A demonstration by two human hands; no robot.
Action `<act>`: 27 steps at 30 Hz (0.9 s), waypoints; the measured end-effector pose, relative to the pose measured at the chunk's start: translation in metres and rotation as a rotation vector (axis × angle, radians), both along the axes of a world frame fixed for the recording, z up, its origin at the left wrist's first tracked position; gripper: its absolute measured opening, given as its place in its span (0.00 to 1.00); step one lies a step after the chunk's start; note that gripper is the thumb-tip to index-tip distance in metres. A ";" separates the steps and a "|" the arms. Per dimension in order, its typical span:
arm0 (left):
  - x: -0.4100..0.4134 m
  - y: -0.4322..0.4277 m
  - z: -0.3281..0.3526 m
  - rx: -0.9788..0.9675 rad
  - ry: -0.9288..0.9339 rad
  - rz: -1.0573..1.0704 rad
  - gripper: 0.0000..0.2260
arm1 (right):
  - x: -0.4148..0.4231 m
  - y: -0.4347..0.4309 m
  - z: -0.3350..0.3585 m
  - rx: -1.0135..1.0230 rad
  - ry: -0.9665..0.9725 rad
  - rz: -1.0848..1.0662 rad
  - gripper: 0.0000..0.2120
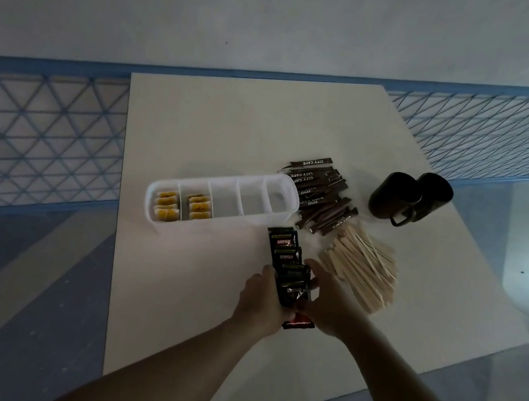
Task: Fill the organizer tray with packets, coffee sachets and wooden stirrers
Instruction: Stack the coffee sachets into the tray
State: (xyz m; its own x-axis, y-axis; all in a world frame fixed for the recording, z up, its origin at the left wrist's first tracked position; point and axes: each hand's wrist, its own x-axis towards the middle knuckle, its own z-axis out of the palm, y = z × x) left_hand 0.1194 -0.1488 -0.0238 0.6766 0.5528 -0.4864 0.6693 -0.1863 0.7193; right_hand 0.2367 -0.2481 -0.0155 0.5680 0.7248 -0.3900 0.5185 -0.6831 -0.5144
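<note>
While both hands press in from either side, a row of dark coffee sachets [287, 266] lies on the board [233, 126], running from just below the tray's near wall toward the near edge. Left hand [259, 298] grips the row's near end from the left, thumb along its side; right hand [326, 302] cups it from the right, fingers curled against the sachets. One red-edged sachet [299, 323] sits under the hands at the near end; whether it is held or just lying there cannot be told in the dim light. Tray [221, 202], white, long, five compartments, lies mid-board, slanting up to the right. Its two leftmost compartments hold yellow packets [182, 208] standing in rows; the other three are bare. Brown sugar sticks [322, 199] are piled behind the tray's right end, touching it. Stirrers [362, 271] are heaped toward the right edge, just right of the right hand. Two dark mugs [409, 197] lie on their sides near the far right edge, touching each other.
</note>
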 end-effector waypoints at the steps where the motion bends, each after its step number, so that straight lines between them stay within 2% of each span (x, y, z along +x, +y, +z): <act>1: 0.000 0.000 -0.001 -0.005 -0.004 0.008 0.32 | 0.001 0.000 -0.002 0.019 0.004 -0.007 0.37; 4: 0.004 0.001 -0.004 -0.003 -0.007 0.020 0.30 | 0.003 -0.001 -0.005 0.088 -0.021 0.009 0.37; 8: 0.005 0.000 -0.007 0.064 -0.012 0.023 0.28 | 0.001 -0.001 -0.016 0.103 -0.115 0.062 0.44; 12: 0.006 0.001 -0.008 0.068 -0.020 0.051 0.26 | -0.001 -0.003 -0.028 0.131 -0.120 0.070 0.43; 21: 0.007 0.005 -0.012 0.062 -0.027 0.041 0.21 | 0.001 -0.003 -0.028 0.170 -0.132 0.131 0.27; 27: 0.007 0.007 -0.014 0.069 -0.035 0.018 0.21 | 0.002 -0.001 -0.020 0.103 -0.088 0.140 0.17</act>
State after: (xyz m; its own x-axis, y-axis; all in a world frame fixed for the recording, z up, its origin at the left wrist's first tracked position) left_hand 0.1263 -0.1416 -0.0375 0.6824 0.5965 -0.4226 0.6475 -0.2247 0.7282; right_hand 0.2390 -0.2494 -0.0352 0.4875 0.8327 -0.2626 0.6508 -0.5471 -0.5264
